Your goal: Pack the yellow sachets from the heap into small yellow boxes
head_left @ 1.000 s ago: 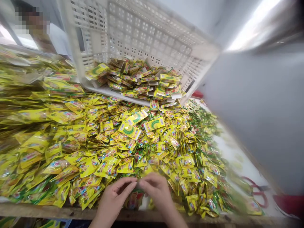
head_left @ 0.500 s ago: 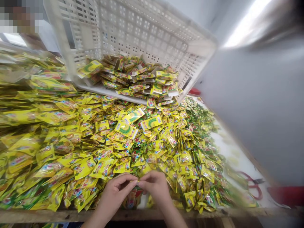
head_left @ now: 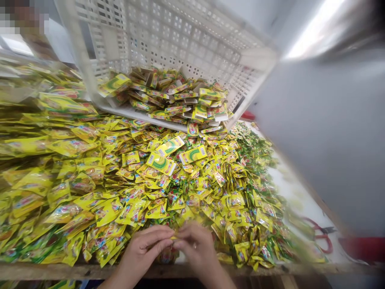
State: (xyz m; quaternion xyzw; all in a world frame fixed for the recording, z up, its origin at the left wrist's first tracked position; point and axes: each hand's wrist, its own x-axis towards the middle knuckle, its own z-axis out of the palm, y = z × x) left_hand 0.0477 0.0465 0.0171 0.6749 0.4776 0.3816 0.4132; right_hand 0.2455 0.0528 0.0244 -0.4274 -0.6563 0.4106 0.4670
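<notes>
At the near edge of the table, my left hand (head_left: pixel 144 249) and my right hand (head_left: pixel 197 245) meet fingertip to fingertip. Both are closed in a pinch on a small yellow packet (head_left: pixel 173 237), of which only a thin edge shows; the fingers cover the rest. My right hand is slightly blurred. Below and around the hands lie many shiny yellow and green sachets (head_left: pixel 132 210) in a wide heap. Beyond them, flat yellow cartons (head_left: pixel 192 155) with a green curved band rest on the heap.
A white perforated plastic crate (head_left: pixel 180 44) lies tipped toward me at the back, with many small yellow boxes (head_left: pixel 180 96) spilling from it. Red-handled scissors (head_left: pixel 323 241) lie at the right on the white tabletop (head_left: pixel 288 186). A wooden rim (head_left: pixel 99 273) edges the table, and a grey wall stands at right.
My right hand has shifted slightly, its fingers now curled more. A yellow edge now shows between the fingertips. The heap and crate stay the same.
</notes>
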